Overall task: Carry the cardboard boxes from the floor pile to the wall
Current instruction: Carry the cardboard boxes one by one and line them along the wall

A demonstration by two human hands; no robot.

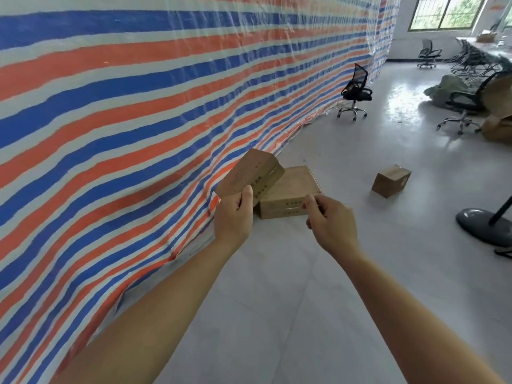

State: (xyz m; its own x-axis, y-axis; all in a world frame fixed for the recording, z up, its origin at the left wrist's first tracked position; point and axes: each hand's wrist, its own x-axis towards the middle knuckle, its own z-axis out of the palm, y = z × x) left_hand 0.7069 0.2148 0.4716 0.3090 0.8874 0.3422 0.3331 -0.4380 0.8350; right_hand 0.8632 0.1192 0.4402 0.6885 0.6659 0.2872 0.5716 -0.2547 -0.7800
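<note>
Your left hand [234, 217] pinching a tilted cardboard box [249, 173] at the striped tarp wall [138, 106], right hand [331, 220] curled, grip unclear, flat box [291, 189] on floor [304, 300] below, small box [391, 180], chair [355, 90] beyond.

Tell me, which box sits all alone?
The small box on the open floor. The other two are by the striped sheet: a flat box lying there, a tilted box in the left hand.
</note>
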